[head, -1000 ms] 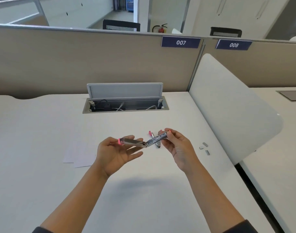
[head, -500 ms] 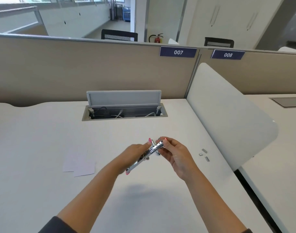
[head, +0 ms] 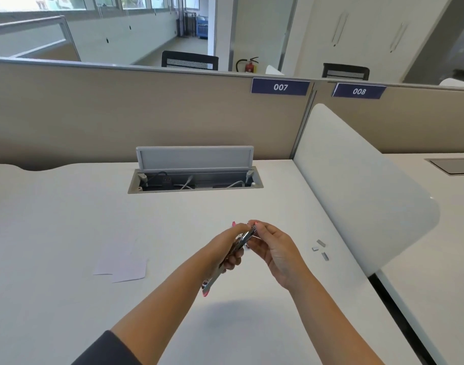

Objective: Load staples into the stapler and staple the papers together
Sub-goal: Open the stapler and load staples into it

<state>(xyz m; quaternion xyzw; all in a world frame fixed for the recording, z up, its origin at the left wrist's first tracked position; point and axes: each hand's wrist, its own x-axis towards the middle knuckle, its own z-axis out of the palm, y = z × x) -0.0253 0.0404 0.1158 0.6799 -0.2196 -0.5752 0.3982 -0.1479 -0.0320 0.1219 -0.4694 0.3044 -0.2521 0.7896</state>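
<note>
A small metal stapler [head: 218, 275] with pink ends is held above the white desk [head: 67, 219], tilted with its far end up. My left hand [head: 229, 246] wraps around its middle, palm away from me. My right hand [head: 271, 245] pinches the stapler's upper far end between thumb and fingers. Three short staple strips [head: 320, 249] lie loose on the desk to the right of my hands. Two small white papers [head: 124, 267] lie overlapped on the desk to the left. Whether the stapler's tray is open is hidden by my fingers.
An open cable box [head: 195, 177] with a raised lid sits in the desk ahead. A beige partition [head: 120, 109] closes the back. A white curved divider [head: 357, 185] bounds the desk on the right.
The stapler went from spread open and level to folded and tilted, its near end pointing down at me. My left hand turned over around it. The view tipped upward.
</note>
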